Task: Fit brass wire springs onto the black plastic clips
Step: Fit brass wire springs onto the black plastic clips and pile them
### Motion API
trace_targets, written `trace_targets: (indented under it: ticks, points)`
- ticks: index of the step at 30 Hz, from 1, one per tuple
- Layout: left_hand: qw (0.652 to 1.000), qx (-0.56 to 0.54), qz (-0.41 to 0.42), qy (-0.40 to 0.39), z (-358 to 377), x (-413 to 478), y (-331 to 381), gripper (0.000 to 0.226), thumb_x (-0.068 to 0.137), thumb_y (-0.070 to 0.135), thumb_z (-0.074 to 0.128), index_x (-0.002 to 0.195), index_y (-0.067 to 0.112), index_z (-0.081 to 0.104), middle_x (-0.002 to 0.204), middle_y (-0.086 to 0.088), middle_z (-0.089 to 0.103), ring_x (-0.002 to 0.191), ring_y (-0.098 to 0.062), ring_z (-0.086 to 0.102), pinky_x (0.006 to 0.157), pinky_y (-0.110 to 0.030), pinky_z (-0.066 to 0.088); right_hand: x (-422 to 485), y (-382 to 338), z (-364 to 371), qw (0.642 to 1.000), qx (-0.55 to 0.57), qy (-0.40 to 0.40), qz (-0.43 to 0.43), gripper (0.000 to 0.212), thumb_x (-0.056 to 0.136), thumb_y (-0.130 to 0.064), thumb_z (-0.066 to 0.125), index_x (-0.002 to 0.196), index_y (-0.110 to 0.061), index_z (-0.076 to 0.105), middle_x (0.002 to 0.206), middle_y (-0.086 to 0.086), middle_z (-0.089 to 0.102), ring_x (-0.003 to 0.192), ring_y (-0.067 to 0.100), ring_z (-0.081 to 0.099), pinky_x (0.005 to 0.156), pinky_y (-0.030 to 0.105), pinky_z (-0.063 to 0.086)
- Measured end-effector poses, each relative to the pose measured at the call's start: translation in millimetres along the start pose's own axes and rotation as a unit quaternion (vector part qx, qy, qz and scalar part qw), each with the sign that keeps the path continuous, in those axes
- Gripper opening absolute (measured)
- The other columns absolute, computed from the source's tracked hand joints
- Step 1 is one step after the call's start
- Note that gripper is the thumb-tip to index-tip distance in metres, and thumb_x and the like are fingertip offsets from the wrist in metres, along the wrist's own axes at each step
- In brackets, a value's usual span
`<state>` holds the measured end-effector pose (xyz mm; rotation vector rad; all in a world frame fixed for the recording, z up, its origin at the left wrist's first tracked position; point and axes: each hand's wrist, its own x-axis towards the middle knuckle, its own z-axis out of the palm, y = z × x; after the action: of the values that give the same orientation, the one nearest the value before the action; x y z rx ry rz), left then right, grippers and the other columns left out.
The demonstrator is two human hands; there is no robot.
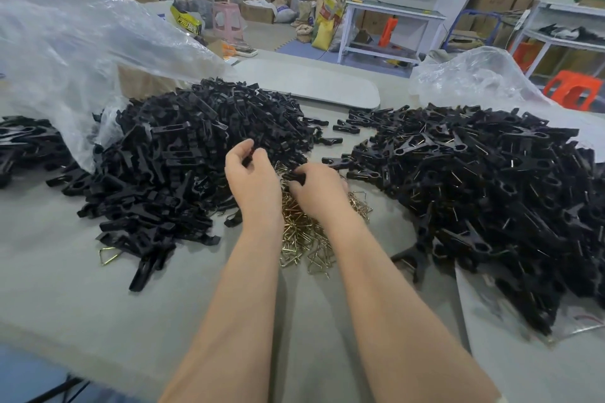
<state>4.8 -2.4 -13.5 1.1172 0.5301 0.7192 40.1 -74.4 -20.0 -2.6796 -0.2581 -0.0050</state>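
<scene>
Grey surface [65, 288] carries everything. Clear plastic bag [82, 52] slumped far left, another bag [468, 75] far right.

Left pile of clips [170, 173]: bare black plastic parts, spilling out from under the left bag. Right pile of clips [484, 199]: black, thin wire bits showing among them. Small pile [23, 144] of black parts at the left edge, beyond the bag.

Brass springs [304, 239] heaped near-centre between the two big piles, partly under both forearms. One stray spring [109, 253] at the near edge of the left pile.

Left hand [252, 173] over the far edge of the springs, grip clamped: fingers curled round a black clip part [249, 155]. Right hand [319, 188] just beside it, grip pinched on a second clip part [294, 177]. Hands close, not touching. Can't tell whether either part carries a spring.
</scene>
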Motion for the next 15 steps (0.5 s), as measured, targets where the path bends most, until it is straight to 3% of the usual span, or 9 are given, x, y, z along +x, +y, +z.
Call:
trace_targets:
  ticks: [2,5,7,9,11,12,13,15]
  points:
    - [1.0,0.009,0.0,-0.007,0,0,-1,0.022,0.094,0.011,0.048,0.114,0.019,0.054,0.124,-0.001,0.053,0.086,0.002,0.054,0.076,-0.015,0.046,4,-5,-4,1.0,-0.016,-0.002,0.021,0.026,0.091,-0.022,0.056,0.117,-0.023,0.061,0.114,0.003,0.063,0.111,0.026,0.054,0.096,0.042,0.034]
    - [0.999,0.042,0.018,-0.011,0,0,0,0.02,0.092,0.013,0.049,0.108,0.023,0.055,0.124,-0.002,0.052,0.078,0.0,0.053,0.062,-0.007,0.042,6,-7,-10,0.999,-0.015,-0.016,0.034,0.026,0.089,-0.019,0.06,0.114,-0.025,0.061,0.111,0.0,0.064,0.105,0.023,0.054,0.104,0.048,0.035]
    - [0.997,0.067,0.034,-0.02,0,-1,0,0.018,0.092,0.014,0.05,0.105,0.026,0.055,0.126,-0.004,0.052,0.081,-0.003,0.053,0.064,-0.006,0.04,2,-3,-12,0.999,0.035,-0.017,0.027,0.023,0.089,-0.019,0.059,0.111,-0.025,0.061,0.109,-0.001,0.064,0.104,0.022,0.057,0.1,0.045,0.042]
    - [0.995,0.082,0.039,-0.041,1,-2,-1,0.018,0.092,0.015,0.05,0.101,0.029,0.055,0.126,-0.007,0.054,0.084,-0.009,0.053,0.072,-0.014,0.042,-3,6,-17,0.988,0.151,0.007,0.027,0.016,0.089,-0.017,0.057,0.103,-0.025,0.06,0.101,-0.004,0.063,0.089,0.012,0.061,0.076,0.026,0.052]
    - [0.991,0.101,0.054,-0.072,1,-4,-1,0.019,0.092,0.015,0.051,0.104,0.028,0.056,0.123,-0.004,0.055,0.087,-0.006,0.054,0.076,-0.013,0.042,-8,15,-29,0.947,0.314,0.043,0.048,0.015,0.09,-0.011,0.058,0.1,-0.021,0.058,0.094,-0.007,0.063,0.066,-0.002,0.06,0.049,0.009,0.043]
    - [0.986,0.114,0.069,-0.097,2,-5,-1,0.02,0.093,0.014,0.052,0.107,0.027,0.057,0.12,-0.001,0.057,0.091,-0.003,0.055,0.078,-0.012,0.042,-11,20,-35,0.919,0.386,0.057,0.057,0.016,0.089,-0.009,0.059,0.102,-0.018,0.059,0.093,-0.007,0.063,0.064,-0.005,0.061,0.049,0.006,0.043]
    - [0.979,0.13,0.085,-0.129,3,-7,-2,0.022,0.093,0.013,0.053,0.111,0.025,0.058,0.116,0.003,0.059,0.094,-0.003,0.056,0.08,-0.013,0.043,-13,26,-41,0.892,0.443,0.066,0.061,0.016,0.089,-0.007,0.06,0.101,-0.017,0.06,0.091,-0.007,0.063,0.069,-0.006,0.062,0.059,0.007,0.047]
    - [0.957,0.175,0.11,-0.205,5,-12,-3,0.024,0.093,0.012,0.054,0.114,0.023,0.059,0.103,0.008,0.063,0.089,-0.005,0.058,0.077,-0.012,0.044,-20,34,-46,0.851,0.516,0.076,0.06,0.017,0.088,-0.003,0.061,0.093,-0.019,0.059,0.087,-0.003,0.065,0.081,0.006,0.063,0.079,0.022,0.053]
